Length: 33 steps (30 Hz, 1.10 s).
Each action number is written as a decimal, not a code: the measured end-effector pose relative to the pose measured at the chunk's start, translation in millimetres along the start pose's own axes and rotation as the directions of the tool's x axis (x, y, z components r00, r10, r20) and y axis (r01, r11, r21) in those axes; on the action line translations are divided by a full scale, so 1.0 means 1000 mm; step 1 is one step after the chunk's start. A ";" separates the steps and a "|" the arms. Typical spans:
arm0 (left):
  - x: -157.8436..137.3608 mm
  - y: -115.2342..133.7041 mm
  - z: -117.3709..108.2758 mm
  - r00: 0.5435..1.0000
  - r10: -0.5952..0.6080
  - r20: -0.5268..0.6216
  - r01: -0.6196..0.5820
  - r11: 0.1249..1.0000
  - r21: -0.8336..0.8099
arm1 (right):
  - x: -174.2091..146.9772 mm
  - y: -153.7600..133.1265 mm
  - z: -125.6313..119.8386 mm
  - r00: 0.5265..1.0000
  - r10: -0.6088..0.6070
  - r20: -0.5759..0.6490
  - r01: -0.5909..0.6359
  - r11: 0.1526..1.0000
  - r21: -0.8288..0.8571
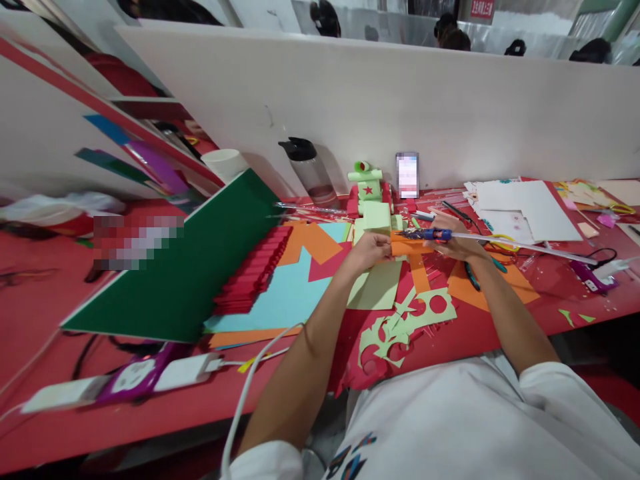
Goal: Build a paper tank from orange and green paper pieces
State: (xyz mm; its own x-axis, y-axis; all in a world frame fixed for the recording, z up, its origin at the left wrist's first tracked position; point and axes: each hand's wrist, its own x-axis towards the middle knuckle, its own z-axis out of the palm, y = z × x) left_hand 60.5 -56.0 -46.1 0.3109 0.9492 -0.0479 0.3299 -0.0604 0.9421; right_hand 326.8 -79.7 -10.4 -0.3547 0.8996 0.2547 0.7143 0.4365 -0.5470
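My left hand is closed on the left end of a strip of orange paper. My right hand is at the strip's other end, wrapped round what looks like a blue hot glue gun. Its nozzle points left over the orange paper, and a long pale stick runs out behind it to the right. Some of the right fingers are hidden. Just beyond my hands stands a light green paper model with a red star and red sides. A pale green sheet lies below my left hand.
Cut green scraps lie near the table's front edge. Rolled red paper pieces and a leaning green board are at left. A bottle and phone stand by the white partition. Power strips carry cables.
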 end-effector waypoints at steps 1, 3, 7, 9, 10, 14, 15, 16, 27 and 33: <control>0.000 0.000 0.000 1.000 -0.011 0.004 0.011 1.000 -0.008 | 0.000 0.000 0.001 1.000 -0.001 0.002 0.001 0.999 -0.046; 0.001 0.001 0.001 0.999 -0.034 0.014 0.034 0.999 -0.026 | 0.001 0.000 0.002 1.000 -0.018 0.003 0.018 0.995 -0.101; 0.000 0.002 0.002 0.998 -0.057 0.014 0.058 0.997 -0.044 | 0.001 -0.002 0.005 0.999 -0.045 0.022 0.048 0.985 -0.167; 0.000 0.003 0.002 0.998 -0.063 0.013 0.064 0.997 -0.047 | 0.001 -0.003 0.006 0.998 -0.053 0.027 0.057 0.979 -0.197; -0.001 0.003 0.001 0.998 -0.067 0.014 0.067 0.997 -0.049 | 0.001 -0.003 0.006 0.998 -0.063 0.030 0.068 0.974 -0.214; -0.003 0.006 0.001 0.997 -0.077 0.017 0.078 0.995 -0.055 | 0.001 -0.005 0.008 0.991 -0.121 0.049 0.129 0.954 -0.270; -0.003 0.007 0.001 0.997 -0.079 0.017 0.080 0.995 -0.056 | 0.002 -0.006 0.009 0.990 -0.133 0.053 0.143 0.950 -0.278; -0.004 0.008 0.001 0.997 -0.081 0.017 0.082 0.995 -0.057 | 0.002 -0.007 0.009 0.988 -0.145 0.055 0.155 0.947 -0.282; -0.008 0.015 0.003 0.994 -0.112 0.013 0.112 0.993 -0.046 | 0.004 -0.006 0.011 0.985 -0.173 0.011 0.169 0.946 -0.276; -0.011 0.018 0.004 0.994 -0.110 0.014 0.111 0.993 -0.033 | 0.004 -0.004 0.012 0.995 -0.087 -0.048 0.075 0.974 -0.213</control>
State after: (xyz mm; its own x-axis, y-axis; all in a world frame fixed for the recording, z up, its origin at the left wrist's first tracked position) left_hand 66.3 -68.4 -30.3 0.2852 0.9456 -0.1564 0.3323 0.0555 0.9415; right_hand 315.5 -77.6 -16.9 -0.3860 0.8577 0.3396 0.7979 0.4952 -0.3437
